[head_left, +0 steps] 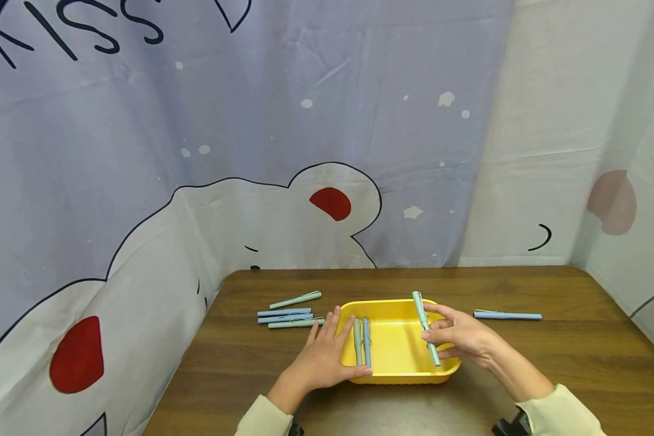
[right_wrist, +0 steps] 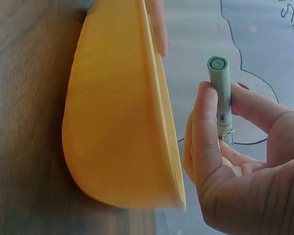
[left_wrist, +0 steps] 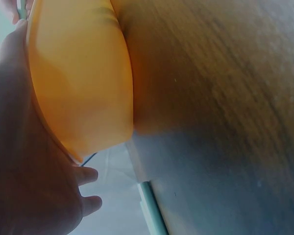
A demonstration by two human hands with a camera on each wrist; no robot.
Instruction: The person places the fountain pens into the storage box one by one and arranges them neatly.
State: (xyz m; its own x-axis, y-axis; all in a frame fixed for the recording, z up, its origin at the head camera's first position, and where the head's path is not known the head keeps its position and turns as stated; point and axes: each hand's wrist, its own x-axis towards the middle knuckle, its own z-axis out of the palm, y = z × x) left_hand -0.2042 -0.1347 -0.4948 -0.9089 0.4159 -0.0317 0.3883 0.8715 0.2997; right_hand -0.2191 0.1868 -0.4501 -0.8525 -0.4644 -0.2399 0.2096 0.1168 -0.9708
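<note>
A yellow tray (head_left: 398, 378) stands on the wooden table. Over its right side, my right hand (head_left: 463, 334) pinches a light green pen (head_left: 426, 330) between thumb and fingers, the pen tilted with its clip end toward the back. In the right wrist view the green pen (right_wrist: 219, 93) shows end-on above the tray's rim. My left hand (head_left: 327, 354) rests on the tray's left rim with its fingers spread. Inside the tray, near that hand, a green pen (head_left: 358, 342) and a blue pen (head_left: 367, 342) lie side by side.
Left of the tray lie a green pen (head_left: 296, 300), two blue pens (head_left: 284, 313) and another green pen (head_left: 291, 324), partly behind the left fingers. A blue pen (head_left: 508, 315) lies to the right. A printed curtain (head_left: 327, 121) hangs behind the table (head_left: 223, 387).
</note>
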